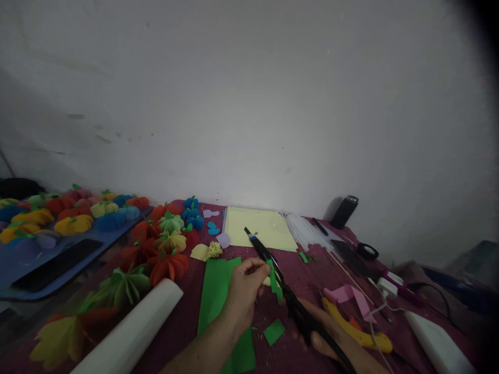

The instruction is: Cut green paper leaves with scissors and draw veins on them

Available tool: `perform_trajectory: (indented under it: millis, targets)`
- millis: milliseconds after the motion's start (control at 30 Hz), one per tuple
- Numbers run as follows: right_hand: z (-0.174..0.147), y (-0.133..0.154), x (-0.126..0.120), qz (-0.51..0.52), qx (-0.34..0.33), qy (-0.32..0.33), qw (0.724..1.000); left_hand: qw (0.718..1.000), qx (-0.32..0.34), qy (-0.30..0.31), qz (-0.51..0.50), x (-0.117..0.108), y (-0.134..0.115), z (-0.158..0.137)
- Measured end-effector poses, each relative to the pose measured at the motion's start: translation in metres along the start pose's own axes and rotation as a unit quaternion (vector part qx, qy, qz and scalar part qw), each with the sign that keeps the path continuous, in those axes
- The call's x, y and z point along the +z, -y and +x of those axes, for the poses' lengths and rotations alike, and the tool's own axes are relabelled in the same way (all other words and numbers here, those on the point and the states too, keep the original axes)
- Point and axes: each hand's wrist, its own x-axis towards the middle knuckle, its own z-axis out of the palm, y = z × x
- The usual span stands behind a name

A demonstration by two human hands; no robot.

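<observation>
Between the thumb and fingertips of my left hand (245, 283) is a small green paper piece (274, 283), pinched by its upper end. My right hand (327, 327) grips the handles of large black scissors (286, 291), whose blades point forward and to the left, right beside the green piece. I cannot tell whether the blades touch it. Under my left wrist lie green paper sheets (212, 291). A square green scrap (274, 332) rests on the purple table cover (288, 358) between my hands.
Pale yellow sheets (265, 223) lie by the wall. Paper pumpkins (169, 265) crowd the left, with a white roll (136, 327) before them. At right are a yellow cutter (351, 330), pink ribbon (346, 293), cables, black tape (367, 252) and a black can (345, 212).
</observation>
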Motion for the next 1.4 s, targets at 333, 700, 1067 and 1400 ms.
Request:
perform_trajectory:
  millis: [333,700,1067,1400]
  targets:
    - [0.01,-0.034,0.002,0.022,-0.016,-0.001,1.0,1.0,0.003,0.002,0.011,-0.001,0.002,0.001]
    - [0.011,-0.031,0.008,0.057,-0.039,0.01,0.998,1.0,0.002,-0.007,-0.006,0.001,0.005,0.001]
    - [0.014,-0.02,0.01,0.035,-0.018,0.016,0.999,1.0,-0.003,-0.011,-0.01,0.0,0.004,0.003]
    - [0.014,-0.034,0.004,0.018,-0.033,0.019,0.999,1.0,-0.005,0.001,0.0,0.0,0.0,0.001]
